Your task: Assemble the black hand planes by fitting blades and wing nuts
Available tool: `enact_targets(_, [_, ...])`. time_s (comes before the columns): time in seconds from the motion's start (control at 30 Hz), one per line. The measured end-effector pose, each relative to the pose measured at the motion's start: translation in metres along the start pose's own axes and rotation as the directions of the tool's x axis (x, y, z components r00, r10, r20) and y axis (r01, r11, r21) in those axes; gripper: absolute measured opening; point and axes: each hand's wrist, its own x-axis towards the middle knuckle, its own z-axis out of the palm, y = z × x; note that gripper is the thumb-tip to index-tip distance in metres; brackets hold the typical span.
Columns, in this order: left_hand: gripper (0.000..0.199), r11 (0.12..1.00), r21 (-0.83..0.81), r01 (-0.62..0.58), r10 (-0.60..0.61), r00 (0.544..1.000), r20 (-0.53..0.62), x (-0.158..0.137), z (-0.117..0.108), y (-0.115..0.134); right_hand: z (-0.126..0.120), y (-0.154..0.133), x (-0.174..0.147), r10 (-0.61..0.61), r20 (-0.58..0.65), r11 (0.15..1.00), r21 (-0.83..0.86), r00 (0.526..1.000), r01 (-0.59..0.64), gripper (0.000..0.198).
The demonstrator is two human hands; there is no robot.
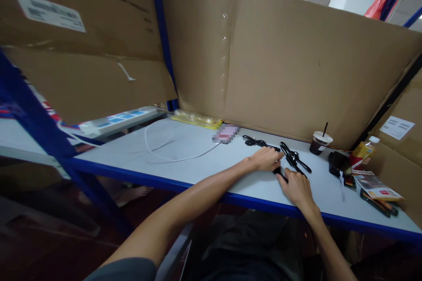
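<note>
1. Two hands: one left hand, one right hand.
2. At least two black tools; the hands hide parts, preventing an exact count.
3. One cup, one straw.
4. One bottle.
5. One cable.
6. Two white labels on cardboard.

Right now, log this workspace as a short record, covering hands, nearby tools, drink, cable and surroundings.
Left hand: fingers curled at a black item, mostly hidden
Right hand: at the same item
Beyond hands: black tools on the table
Drink: lidded cup, straw in it
Cable: white, looped
Backdrop: cardboard
</note>
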Motion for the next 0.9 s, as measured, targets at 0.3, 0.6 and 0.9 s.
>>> enact_targets(0.3, [0.022, 0.995, -0.055, -0.084, 0.089, 0.990, 0.107, -0.004, -0.012, -0.006, 0.000, 0.000, 0.001, 0.008, 0.013, 1.000, 0.001, 1.000, -0.008, 0.034])
enact_targets(0.6, [0.026, 0.993, -0.048, -0.104, 0.109, 0.984, 0.139, -0.005, -0.013, -0.011, 0.001, 0.000, 0.000, 0.017, 0.018, 1.000, -0.009, 1.000, -0.017, 0.035])
enact_targets(0.9, [0.024, 0.998, -0.005, -0.063, 0.063, 0.995, 0.075, -0.002, -0.004, -0.003, 0.000, 0.001, 0.000, 0.004, -0.002, 1.000, -0.017, 1.000, -0.004, 0.036])
